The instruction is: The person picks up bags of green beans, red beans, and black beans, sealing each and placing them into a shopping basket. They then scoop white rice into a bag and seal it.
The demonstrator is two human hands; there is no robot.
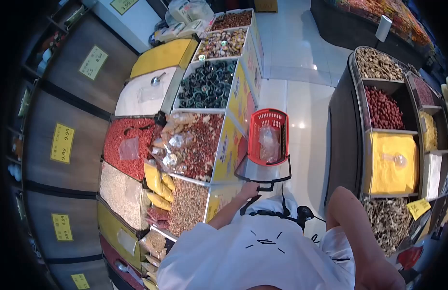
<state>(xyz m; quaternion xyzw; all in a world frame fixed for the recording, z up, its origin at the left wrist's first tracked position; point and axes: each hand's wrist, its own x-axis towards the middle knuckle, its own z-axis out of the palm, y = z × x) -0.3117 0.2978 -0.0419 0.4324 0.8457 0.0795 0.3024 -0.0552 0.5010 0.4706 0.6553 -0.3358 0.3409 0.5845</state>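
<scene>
Because the red basket (253,140), plastic bag (269,144) inside, is just beside the display stand (232,145), a leftward swing could scrape it. Your left hand (250,190) grips its black handle (266,186) near one end; off-centre hold may tilt it. Right hand's out of view, can't tell its state.

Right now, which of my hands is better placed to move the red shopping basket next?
Likely your left hand: it grips the black handle of the red shopping basket. On the other side only your right arm shows; your right hand is out of view.
</scene>
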